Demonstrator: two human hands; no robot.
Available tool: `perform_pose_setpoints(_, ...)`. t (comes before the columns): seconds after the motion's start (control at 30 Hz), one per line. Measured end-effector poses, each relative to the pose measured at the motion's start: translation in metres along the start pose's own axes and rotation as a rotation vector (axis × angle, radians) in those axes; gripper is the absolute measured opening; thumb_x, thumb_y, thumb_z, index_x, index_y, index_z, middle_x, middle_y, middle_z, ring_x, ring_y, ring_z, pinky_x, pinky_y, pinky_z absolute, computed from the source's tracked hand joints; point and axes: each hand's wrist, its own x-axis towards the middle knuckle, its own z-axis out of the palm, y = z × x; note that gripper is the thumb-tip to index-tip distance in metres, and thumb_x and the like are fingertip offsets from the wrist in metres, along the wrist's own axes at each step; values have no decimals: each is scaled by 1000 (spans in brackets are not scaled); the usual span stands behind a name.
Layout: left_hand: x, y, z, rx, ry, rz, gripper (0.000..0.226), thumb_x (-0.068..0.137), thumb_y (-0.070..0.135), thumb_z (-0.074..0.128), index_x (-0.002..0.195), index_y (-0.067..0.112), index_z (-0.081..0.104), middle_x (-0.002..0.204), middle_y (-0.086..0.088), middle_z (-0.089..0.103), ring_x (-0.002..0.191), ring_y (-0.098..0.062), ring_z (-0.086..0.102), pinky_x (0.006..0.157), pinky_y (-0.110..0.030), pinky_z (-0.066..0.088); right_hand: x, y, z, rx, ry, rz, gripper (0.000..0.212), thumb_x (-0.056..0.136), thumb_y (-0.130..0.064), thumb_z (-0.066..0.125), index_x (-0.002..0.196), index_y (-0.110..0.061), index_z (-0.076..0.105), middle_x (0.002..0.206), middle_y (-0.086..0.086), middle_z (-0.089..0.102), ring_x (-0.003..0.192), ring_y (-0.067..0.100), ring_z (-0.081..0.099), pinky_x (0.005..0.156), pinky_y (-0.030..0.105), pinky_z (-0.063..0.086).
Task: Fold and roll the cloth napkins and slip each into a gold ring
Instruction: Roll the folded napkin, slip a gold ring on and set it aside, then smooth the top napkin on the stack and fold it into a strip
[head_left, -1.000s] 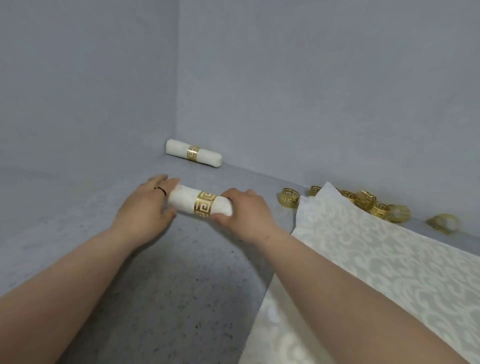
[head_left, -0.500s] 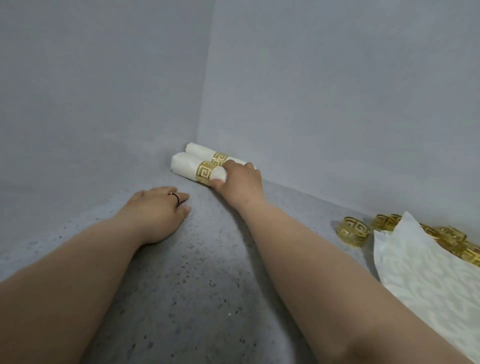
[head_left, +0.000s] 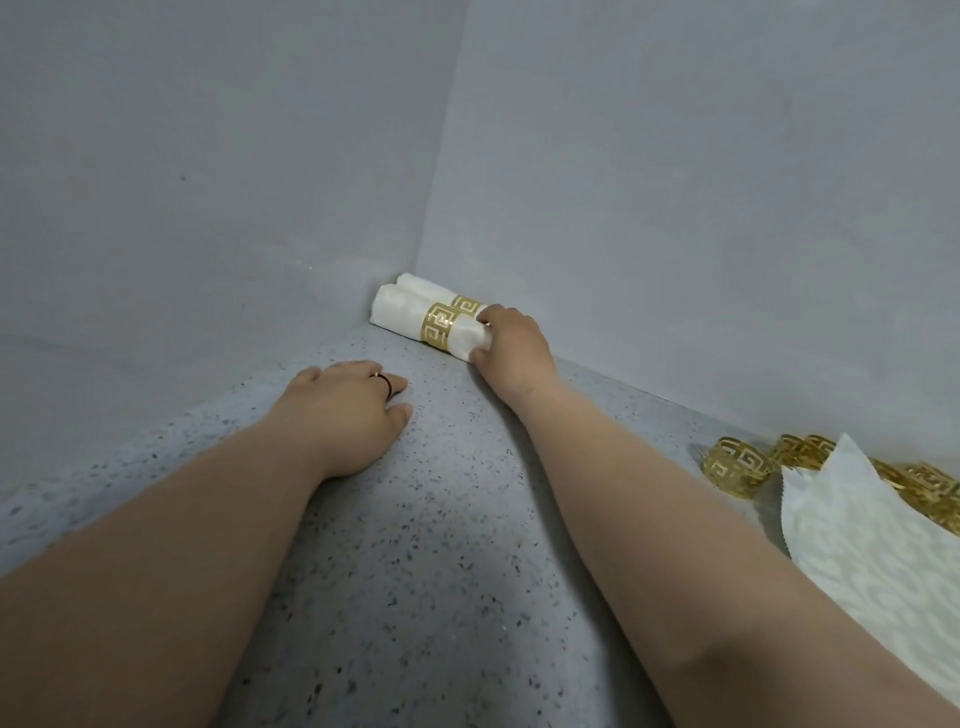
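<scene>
Two rolled white napkins lie side by side in the far corner where the walls meet. The nearer roll (head_left: 402, 310) wears a gold ring (head_left: 439, 325), and my right hand (head_left: 511, 347) grips its right end. The farther roll (head_left: 423, 286) sits behind it against the wall, with its own gold ring (head_left: 468, 305). My left hand (head_left: 347, 410) rests on the speckled grey table (head_left: 415, 545), fingers loosely curled, holding nothing. A flat patterned white napkin (head_left: 862, 540) lies at the right edge.
Several loose gold rings (head_left: 735, 467) are heaped along the back wall at the right, partly under the flat napkin's corner. Grey walls close the table off at the left and back.
My right hand has carried the ringed roll from mid-table into the far corner beside the first roll. My left hand let go of it and settled on the table.
</scene>
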Motion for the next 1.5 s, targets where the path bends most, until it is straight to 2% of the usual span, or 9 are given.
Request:
perform_pose_setpoints(0.23,1,-1,0,-7,3,0,48,99,40,21,146,27,20,155,1,14,142,-17,12,116,-35,9,17,-5,8,-143,52,2,35,92,-13,44,126,-6,42,123,14,48,113,28,43,89,31,35)
perform_pose_setpoints(0.4,0,-2,0,-4,15,-3,48,99,40,22,145,27,21,155,1,14,142,-17,14,117,-36,10,11,1,6,-155,50,16,48,89,-29,53,130,-8,38,127,11,46,117,28,41,94,33,34)
perform_pose_setpoints(0.83,7,-8,5,-31,88,10,47,98,41,27,143,27,28,152,3,23,138,-16,25,112,-33,18,1,7,-3,-166,70,52,52,87,-37,55,129,-11,39,128,9,43,119,27,38,98,34,29)
perform_pose_setpoints(0.93,1,-7,3,-157,183,-6,41,97,36,35,136,22,42,144,2,38,129,-17,38,104,-29,30,-16,12,-24,-171,70,33,43,88,-33,52,123,-9,44,123,9,48,115,27,41,95,33,30)
perform_pose_setpoints(1.1,-30,11,1,-306,281,-52,25,97,27,39,103,18,61,119,-5,57,108,-23,52,85,-27,38,-72,28,-74,-203,-26,-7,30,90,-24,47,113,-5,51,113,13,57,107,30,50,87,33,37)
perform_pose_setpoints(1.27,-89,56,-2,-329,214,56,27,96,30,41,112,20,60,120,3,59,110,-16,52,83,-22,36,-158,49,-121,-128,-103,63,26,90,-20,48,109,-6,57,116,12,59,109,28,53,84,31,41)
perform_pose_setpoints(1.4,-143,111,-10,-453,95,190,14,92,27,51,99,32,62,114,12,60,110,-7,53,85,-14,36,-226,52,-156,6,-149,100,19,89,-19,49,101,-8,59,110,11,62,104,26,56,80,29,43)
perform_pose_setpoints(1.47,-177,145,-13,-553,-6,318,14,87,26,60,84,40,57,102,25,58,103,5,52,79,-2,33,-269,56,-171,32,-164,81,11,89,-20,49,82,-15,56,106,9,63,101,25,57,74,28,41)
perform_pose_setpoints(1.5,-194,160,-14,-614,-71,371,15,83,28,64,81,41,58,96,30,57,98,11,50,76,3,32,-290,57,-177,39,-169,60,19,88,-21,49,70,-21,48,101,9,63,98,25,57,68,27,38)
